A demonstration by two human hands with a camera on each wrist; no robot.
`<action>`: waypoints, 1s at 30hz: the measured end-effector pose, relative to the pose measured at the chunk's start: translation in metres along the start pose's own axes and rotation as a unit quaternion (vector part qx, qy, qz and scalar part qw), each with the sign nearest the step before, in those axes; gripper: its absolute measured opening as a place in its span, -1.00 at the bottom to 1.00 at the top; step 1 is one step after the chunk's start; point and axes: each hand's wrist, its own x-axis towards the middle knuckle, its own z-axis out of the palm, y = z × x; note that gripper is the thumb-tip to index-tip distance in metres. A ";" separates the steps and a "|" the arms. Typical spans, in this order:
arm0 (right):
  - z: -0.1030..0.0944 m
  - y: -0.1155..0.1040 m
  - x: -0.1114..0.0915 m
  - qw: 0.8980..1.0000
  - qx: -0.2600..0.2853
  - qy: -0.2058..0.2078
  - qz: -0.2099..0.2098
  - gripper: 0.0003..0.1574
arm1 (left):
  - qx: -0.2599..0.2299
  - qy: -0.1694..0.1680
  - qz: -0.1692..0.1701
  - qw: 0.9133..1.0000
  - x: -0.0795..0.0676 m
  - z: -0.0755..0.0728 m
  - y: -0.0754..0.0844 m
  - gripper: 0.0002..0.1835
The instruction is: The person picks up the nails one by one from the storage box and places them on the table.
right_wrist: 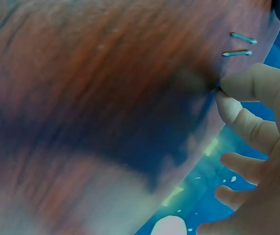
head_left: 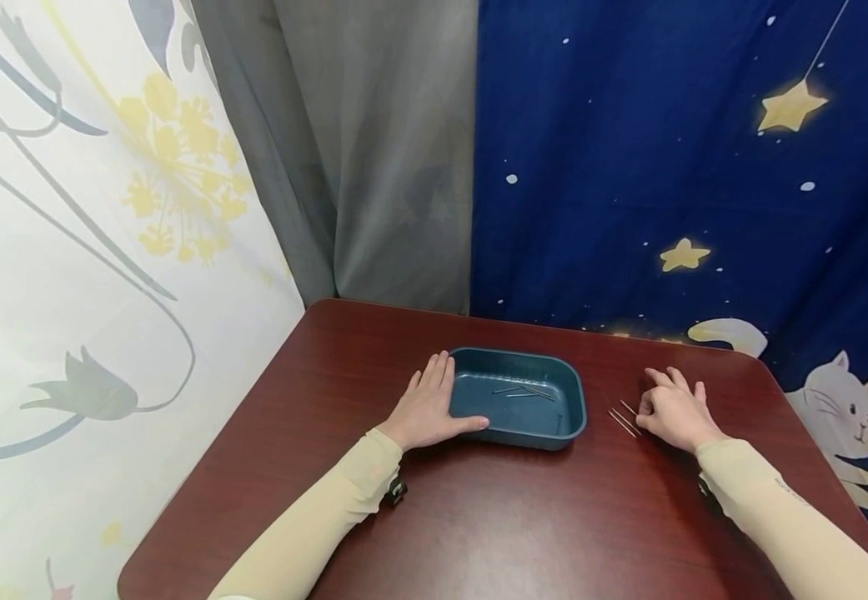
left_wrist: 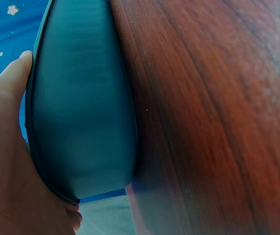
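A dark teal plastic tray (head_left: 518, 437) stands on the table with several thin nails (head_left: 525, 392) lying in it. My left hand (head_left: 428, 408) rests against its left end, fingers straight along the rim and thumb lying over the near rim. To the right of the tray, my right hand (head_left: 675, 414) pinches a nail (head_left: 628, 407) between thumb and index finger, the other fingers spread. Only a dark tip of that nail shows in the right wrist view. Two more nails (right_wrist: 238, 53) lie side by side on the wood near the fingertips.
The reddish-brown wooden table (head_left: 471, 533) has rounded corners. A grey curtain (head_left: 403, 167) and a blue star-printed curtain (head_left: 614, 167) hang behind it. A white flower-patterned curtain (head_left: 103, 275) hangs along the left side.
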 end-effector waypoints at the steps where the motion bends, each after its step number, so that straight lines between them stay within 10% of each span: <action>1: 0.001 0.001 0.000 1.000 0.002 0.000 0.003 -0.70 | 0.000 -0.001 0.000 1.000 0.000 0.000 0.000 0.43; 30: 0.006 0.002 -0.009 0.999 0.032 0.008 0.003 -0.73 | 0.009 0.003 0.000 1.000 0.000 0.003 -0.002 0.42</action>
